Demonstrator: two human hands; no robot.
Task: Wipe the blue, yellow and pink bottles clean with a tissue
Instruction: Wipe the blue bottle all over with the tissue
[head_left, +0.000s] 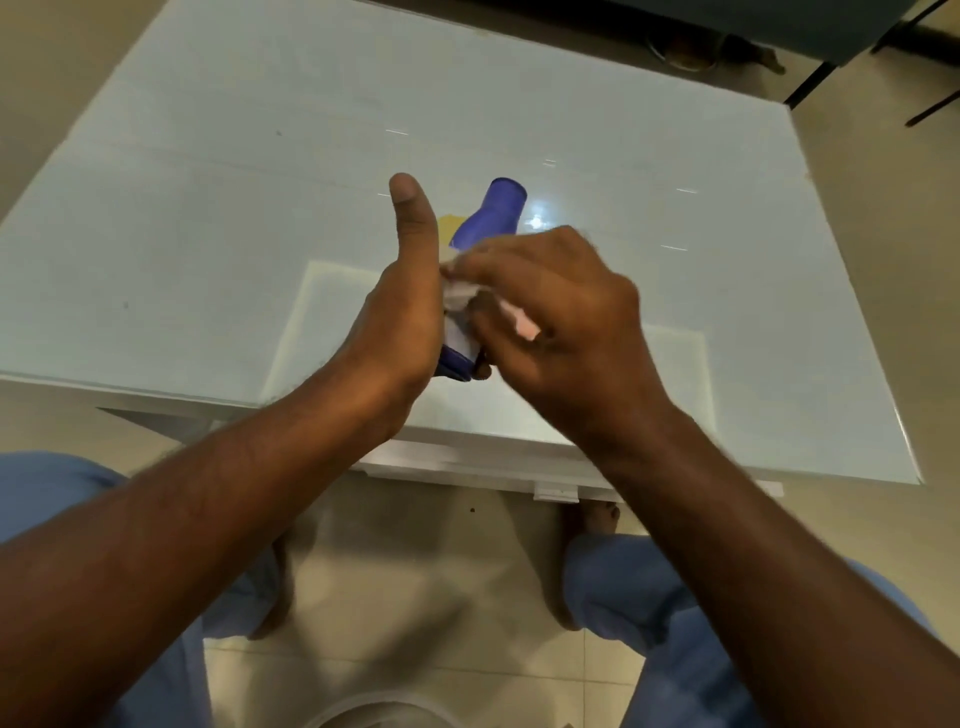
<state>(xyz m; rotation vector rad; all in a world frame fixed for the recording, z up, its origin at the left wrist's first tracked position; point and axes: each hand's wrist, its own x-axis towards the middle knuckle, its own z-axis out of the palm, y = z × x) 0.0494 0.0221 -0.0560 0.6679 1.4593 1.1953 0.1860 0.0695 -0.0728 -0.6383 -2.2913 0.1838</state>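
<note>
The blue bottle (488, 221) is held tilted in the left hand (400, 317) – cap pointing away, thumb raised. The tissue (460, 293) is pinched in the right hand (550, 306) – its grip closed on it – against the bottle's near half, so the far, capped end is judged unwiped.

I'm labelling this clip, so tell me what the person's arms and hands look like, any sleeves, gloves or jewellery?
Both forearms are bare up to the frame's edge, with no sleeves showing. The left hand and right hand wear no gloves, and no rings, watch or bracelets can be seen. The only clothing visible is light blue trousers at the legs below.
</note>
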